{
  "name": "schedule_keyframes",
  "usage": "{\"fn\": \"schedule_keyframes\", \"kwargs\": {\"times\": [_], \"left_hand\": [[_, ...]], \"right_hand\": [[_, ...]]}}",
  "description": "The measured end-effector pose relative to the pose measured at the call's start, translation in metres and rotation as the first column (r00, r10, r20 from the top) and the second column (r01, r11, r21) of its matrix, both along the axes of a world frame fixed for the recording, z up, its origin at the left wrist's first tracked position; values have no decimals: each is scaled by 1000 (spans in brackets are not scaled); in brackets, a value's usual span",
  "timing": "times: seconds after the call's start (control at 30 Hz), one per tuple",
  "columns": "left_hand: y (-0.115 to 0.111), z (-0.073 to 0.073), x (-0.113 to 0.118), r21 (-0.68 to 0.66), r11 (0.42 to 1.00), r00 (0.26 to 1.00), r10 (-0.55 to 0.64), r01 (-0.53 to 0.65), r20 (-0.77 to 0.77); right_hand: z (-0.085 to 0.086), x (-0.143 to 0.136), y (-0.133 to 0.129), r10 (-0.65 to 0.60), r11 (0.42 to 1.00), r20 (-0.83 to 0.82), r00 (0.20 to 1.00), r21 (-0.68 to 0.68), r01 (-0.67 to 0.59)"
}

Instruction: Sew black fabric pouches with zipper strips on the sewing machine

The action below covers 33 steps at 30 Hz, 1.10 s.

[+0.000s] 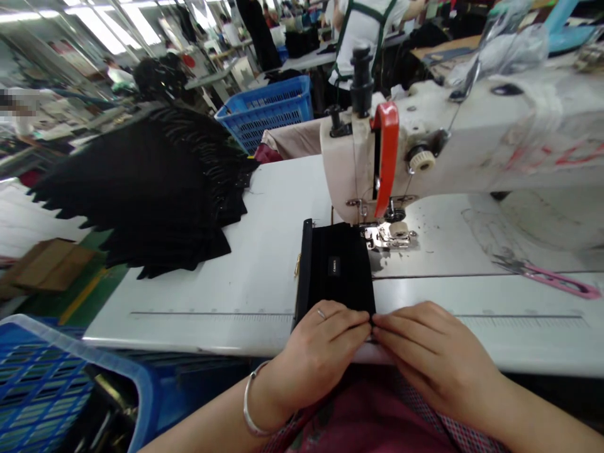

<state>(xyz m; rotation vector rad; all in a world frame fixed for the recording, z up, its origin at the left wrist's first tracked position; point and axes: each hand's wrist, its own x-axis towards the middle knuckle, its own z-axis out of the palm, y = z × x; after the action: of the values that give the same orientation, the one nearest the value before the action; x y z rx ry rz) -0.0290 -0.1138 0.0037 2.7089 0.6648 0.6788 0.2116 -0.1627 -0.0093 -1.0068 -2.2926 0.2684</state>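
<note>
A black fabric piece (343, 264) with a small label lies flat on the white sewing table, its upper right edge by the presser foot (389, 236) of the sewing machine (448, 138). A black strip (306, 270) with a gold zipper pull runs down its left side. My left hand (325, 343), with a ring and a bracelet, is closed on the lower edge of the fabric. Pinching the lower right corner, my right hand (431, 349) meets the left fingertips there.
Black fabric pieces (155, 182) are piled on the table's left. Pink-handled snips (547, 277) lie at the right. Blue baskets stand at the lower left (141, 384) and behind the table (268, 110). A person (361, 38) stands beyond the machine.
</note>
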Motion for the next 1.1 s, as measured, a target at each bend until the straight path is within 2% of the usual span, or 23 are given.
{"fn": "schedule_keyframes", "kwargs": {"times": [0.27,0.57,0.77,1.1], "left_hand": [[13,1,-4,26,994,994,-103,102,25],[50,9,2,106,978,983,-180,181,-24],[72,5,5,116,978,983,-166,174,-81],[105,1,15,196,964,978,-154,180,-140]], "right_hand": [[14,-3,11,29,998,25,999,49,-30],[17,-2,35,29,1000,79,996,-8,-29],[19,2,57,35,999,121,992,-41,-31],[18,10,91,19,1000,175,984,-1,-19]]}}
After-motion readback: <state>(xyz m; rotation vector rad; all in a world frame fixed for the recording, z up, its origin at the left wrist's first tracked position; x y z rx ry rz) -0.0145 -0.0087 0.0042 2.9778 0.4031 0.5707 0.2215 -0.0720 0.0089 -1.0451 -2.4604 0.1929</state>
